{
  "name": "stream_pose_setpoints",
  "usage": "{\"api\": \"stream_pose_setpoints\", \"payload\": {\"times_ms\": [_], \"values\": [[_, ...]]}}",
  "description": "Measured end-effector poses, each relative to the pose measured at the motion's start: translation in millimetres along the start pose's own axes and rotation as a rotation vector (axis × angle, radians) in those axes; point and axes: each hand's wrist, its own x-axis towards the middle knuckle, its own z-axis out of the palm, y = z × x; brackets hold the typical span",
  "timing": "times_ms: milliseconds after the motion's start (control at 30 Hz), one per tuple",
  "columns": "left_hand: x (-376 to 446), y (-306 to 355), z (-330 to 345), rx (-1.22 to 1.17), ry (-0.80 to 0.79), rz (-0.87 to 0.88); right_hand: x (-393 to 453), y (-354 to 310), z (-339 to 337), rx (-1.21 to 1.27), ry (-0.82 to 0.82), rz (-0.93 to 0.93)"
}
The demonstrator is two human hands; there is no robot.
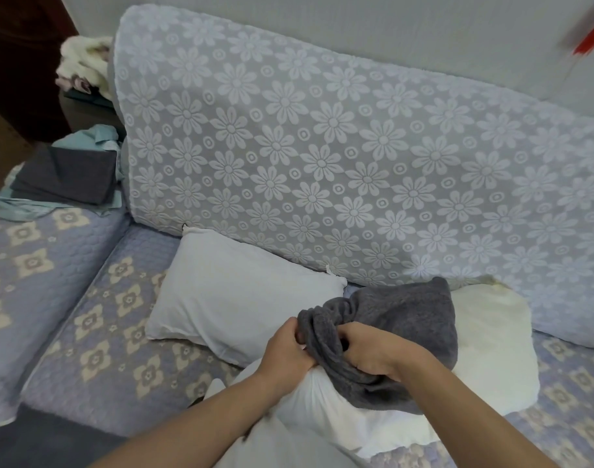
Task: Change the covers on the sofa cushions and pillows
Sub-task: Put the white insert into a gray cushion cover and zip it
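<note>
The left hand (285,349) and the right hand (370,352) are both clamping bunched folds of the grey cover (390,332), working it over the white pillow (322,400) that is lying on the sofa seat (103,332) just in front of the person; it is probably paying to keep the opening wide and feed each corner in evenly. The cover is looking soft, fleecy and crumpled, sitting on the pillow's far end

bare pillow (235,292) left of cover (390,332) | back cushion (322,146) behind both
</note>
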Motion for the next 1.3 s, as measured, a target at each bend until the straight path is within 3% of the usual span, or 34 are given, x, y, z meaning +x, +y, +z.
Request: {"api": "stream_pose_setpoints", "payload": {"times_ms": [133, 200, 300, 400, 467, 567, 700, 900, 1033, 1167, 1300], "values": [[-3.6, 2.5, 2.1, 0.035, -0.179, 0.026, -6.7, 8.2, 3.9, 0.154, -0.053, 0.053], [-5.3, 2.5, 7.2, 0.091, -0.113, 0.028, -8.2, 8.2, 3.8, 0.162, -0.033, 0.067], [-12.3, 6.8, 11.0, 0.162, -0.071, 0.053, -9.9, 3.6, 3.4, -0.029, 0.009, 0.037], [-16.6, 10.5, 2.3, -0.097, -0.405, 0.023, -14.7, 4.2, 7.4, -0.089, -0.004, 0.033], [-14.9, 13.3, -14.1, -0.328, -0.509, -0.107, -20.5, 4.3, 9.4, -0.075, 0.024, 0.017], [-6.5, 15.0, -28.3, -0.67, -0.457, -0.374, -22.9, 3.4, 12.1, -0.102, 0.086, -0.012], [1.8, 22.9, -20.6, -0.485, -0.359, -0.426, -21.8, -0.6, 22.7, -0.235, 0.214, -0.035], [15.0, 40.2, -16.6, -0.453, -0.505, -0.551, -31.5, -0.8, 32.7, -0.31, 0.309, 0.015], [16.1, 40.4, -16.3, -0.392, -0.643, -0.561, -35.4, 2.5, 46.7, -0.205, 0.402, 0.035], [16.0, 50.1, -10.9, -0.441, -0.534, -0.555, -31.1, 12.3, 52.3, -0.07, 0.494, 0.097], [19.0, 51.4, -15.7, -0.599, -0.497, -0.617, -24.4, 27.5, 48.8, 0.127, 0.435, 0.148]]}}
